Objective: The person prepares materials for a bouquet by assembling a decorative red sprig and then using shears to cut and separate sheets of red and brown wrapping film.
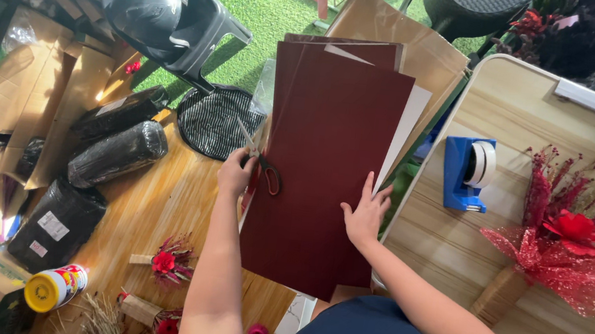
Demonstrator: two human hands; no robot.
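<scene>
Cutting of a dark red paper sheet (327,170), in progress by the look of it. Left hand (236,171) clenched around the red handles of a pair of scissors (257,156), blades open and angled up and to the left, at the sheet's left edge. Right hand (365,213) spread flat against the sheet's right edge, fingers released and pressing rather than grasping. Sheet held over the gap between a wooden floor (151,203) and a light wooden table (499,235), backed by further sheets, white and dark red. Long axis running from near the body away toward the top of the view, slightly tilted right; far short edge pointing toward the green turf (256,6). Next move, as judged: closing the blades along a steady line, with the flat hand keeping the sheet taut. Blue tape dispenser (467,171) and red bouquet (566,235) on the table, well apart from both hands.
</scene>
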